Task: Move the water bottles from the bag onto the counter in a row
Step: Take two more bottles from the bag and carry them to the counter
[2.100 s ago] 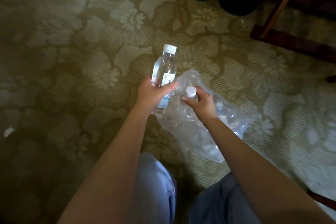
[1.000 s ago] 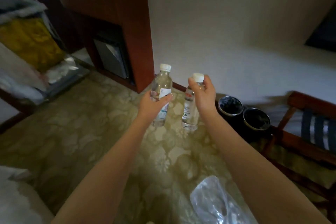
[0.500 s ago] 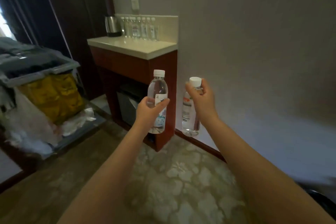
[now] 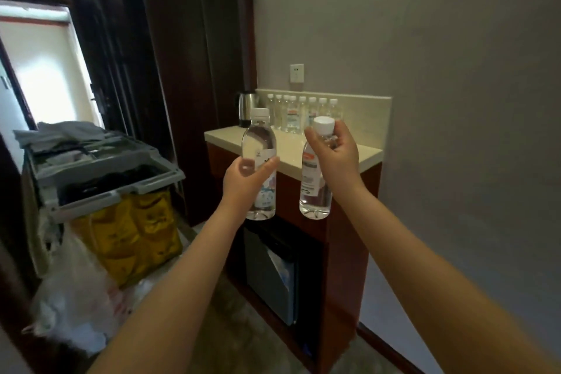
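Centre frame, my left hand (image 4: 246, 181) wraps the first bottle (image 4: 259, 140) mid-body, and my right hand (image 4: 335, 153) pinches the second bottle (image 4: 312, 194) by its neck. Both are upright, ready for the counter (image 4: 365, 155) row (image 4: 303, 112) behind.

The left bottle (image 4: 259, 143) and right bottle (image 4: 312, 191) are showing clear glossy plastic. The counter top (image 4: 349, 155) is presenting smooth pale stone-like finish; the cabinet (image 4: 349, 222) is showing polished reddish wood; the kettle (image 4: 246, 105) is gleaming as bright metal.

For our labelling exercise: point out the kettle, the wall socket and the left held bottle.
kettle (image 4: 246, 103): head view, steel body.
wall socket (image 4: 296, 73): head view, middle of its plate.
left held bottle (image 4: 259, 141): head view, clear shoulder above the label.
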{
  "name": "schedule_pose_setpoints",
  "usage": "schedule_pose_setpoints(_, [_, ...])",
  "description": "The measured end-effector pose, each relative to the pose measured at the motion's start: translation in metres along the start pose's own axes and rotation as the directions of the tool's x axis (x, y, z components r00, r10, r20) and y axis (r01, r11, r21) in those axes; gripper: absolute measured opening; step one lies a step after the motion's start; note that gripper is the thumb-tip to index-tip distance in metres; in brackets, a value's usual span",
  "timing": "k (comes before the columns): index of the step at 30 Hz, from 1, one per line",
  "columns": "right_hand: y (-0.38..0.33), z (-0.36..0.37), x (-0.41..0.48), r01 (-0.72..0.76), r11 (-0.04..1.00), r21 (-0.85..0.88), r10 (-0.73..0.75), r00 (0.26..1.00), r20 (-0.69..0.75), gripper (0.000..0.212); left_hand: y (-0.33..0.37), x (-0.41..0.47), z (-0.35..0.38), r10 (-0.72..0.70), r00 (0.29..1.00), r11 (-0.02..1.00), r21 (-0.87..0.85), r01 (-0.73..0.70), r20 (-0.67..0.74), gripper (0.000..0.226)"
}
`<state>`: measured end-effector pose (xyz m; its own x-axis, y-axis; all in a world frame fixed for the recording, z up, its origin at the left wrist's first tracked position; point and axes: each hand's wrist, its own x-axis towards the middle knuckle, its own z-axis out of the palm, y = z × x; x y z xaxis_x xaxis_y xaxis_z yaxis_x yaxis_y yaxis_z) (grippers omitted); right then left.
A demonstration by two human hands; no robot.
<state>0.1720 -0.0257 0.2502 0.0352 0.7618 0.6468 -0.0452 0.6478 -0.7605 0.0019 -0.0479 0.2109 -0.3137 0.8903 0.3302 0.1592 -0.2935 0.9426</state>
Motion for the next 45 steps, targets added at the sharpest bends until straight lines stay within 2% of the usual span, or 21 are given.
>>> schedule_pose_setpoints(3, [0.035, 0.044, 0.054, 0.064, 0.998, -0.019, -0.065, 0.997, -0.044, 0.018, -0.017, 0.084, -0.02, 0.036, 0.999, 0.999, 0.009, -0.037, 0.019, 0.07])
schedule_pose_setpoints(7, [0.078, 0.091, 0.132, 0.053, 0.997, -0.06, -0.06, 0.993, -0.106, 0.016, -0.038, 0.191, -0.033, 0.045, 0.996, 0.997, -0.061, -0.04, 0.083, 0.078])
schedule_pose_setpoints(11, [0.121, 0.11, 0.2, 0.035, 0.986, -0.164, -0.054, 0.992, -0.111, 0.015, -0.058, 0.283, -0.014, 0.088, 0.985, 0.994, -0.07, -0.078, 0.148, 0.051])
schedule_pose_setpoints(15, [0.174, 0.102, 0.256, 0.026, 0.962, -0.273, -0.078, 0.98, -0.184, 0.02, -0.093, 0.359, 0.028, 0.106, 0.964, 0.994, -0.058, -0.094, 0.242, 0.042])
schedule_pose_setpoints(23, [0.286, 0.025, 0.358, -0.069, 0.933, -0.354, -0.051, 0.947, -0.318, 0.01, -0.151, 0.492, 0.151, 0.072, 0.902, 0.997, -0.024, -0.069, 0.426, 0.059])
schedule_pose_setpoints(28, [0.342, -0.019, 0.409, -0.212, 0.869, -0.447, -0.02, 0.888, -0.46, 0.016, -0.168, 0.546, 0.212, 0.07, 0.835, 0.997, -0.004, -0.081, 0.546, 0.063])
schedule_pose_setpoints(32, [0.384, -0.035, 0.43, -0.319, 0.86, -0.399, 0.055, 0.835, -0.548, 0.016, -0.185, 0.576, 0.248, 0.06, 0.783, 0.998, -0.009, -0.069, 0.619, 0.072])
schedule_pose_setpoints(36, [0.416, -0.039, 0.441, -0.338, 0.855, -0.392, -0.004, 0.753, -0.658, 0.015, -0.203, 0.598, 0.269, 0.068, 0.727, 0.996, -0.001, -0.092, 0.683, 0.072])
schedule_pose_setpoints(39, [0.426, -0.035, 0.455, -0.381, 0.828, -0.412, -0.011, 0.723, -0.691, 0.02, -0.212, 0.61, 0.277, 0.057, 0.694, 0.997, -0.003, -0.079, 0.718, 0.084])
schedule_pose_setpoints(43, [0.437, -0.03, 0.462, -0.346, 0.829, -0.44, -0.08, 0.705, -0.705, 0.031, -0.221, 0.617, 0.283, 0.07, 0.658, 0.997, -0.082, -0.013, 0.75, 0.068])
schedule_pose_setpoints(45, [0.435, -0.033, 0.461, -0.374, 0.803, -0.463, -0.058, 0.725, -0.687, 0.032, -0.223, 0.618, 0.283, 0.064, 0.646, 0.994, -0.105, 0.025, 0.761, 0.064])
